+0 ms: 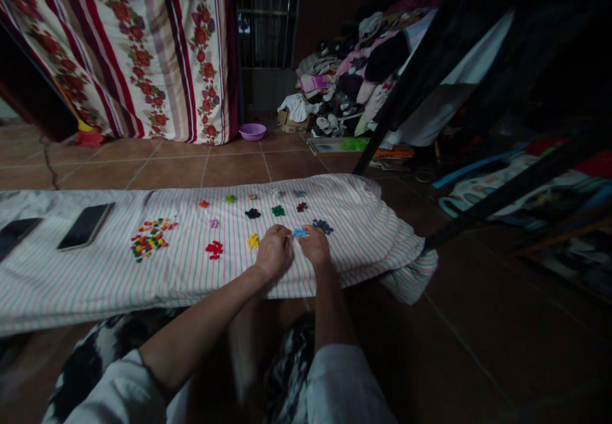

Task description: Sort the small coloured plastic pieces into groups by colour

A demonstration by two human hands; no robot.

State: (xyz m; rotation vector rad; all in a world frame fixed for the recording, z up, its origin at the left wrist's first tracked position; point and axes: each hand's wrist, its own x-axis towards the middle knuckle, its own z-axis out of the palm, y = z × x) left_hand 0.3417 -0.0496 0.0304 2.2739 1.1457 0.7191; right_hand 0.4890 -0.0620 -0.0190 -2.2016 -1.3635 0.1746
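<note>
Between my two hands lies a small heap of light blue bead-like pieces (299, 233) on a striped cloth. My left hand (275, 250) presses at the heap's left side, its fingers held together and curled. From the right, my right hand (316, 245) meets the same heap with its fingers closed in. The single pieces at the fingertips are too small to make out. Close by are a yellow heap (253, 240) left of my left hand and a grey-blue heap (323, 226) just beyond my right hand. Black pieces (252, 213) and green pieces (278, 210) lie farther back.
Left on the striped cloth (105, 284) are a mixed-colour heap (149, 240), a phone (85, 226) and another dark flat device (18, 233). Red pieces (214, 250) and several other small heaps lie around. Dark slanted poles (406, 73) rise at the right; a purple basin (252, 132) stands behind.
</note>
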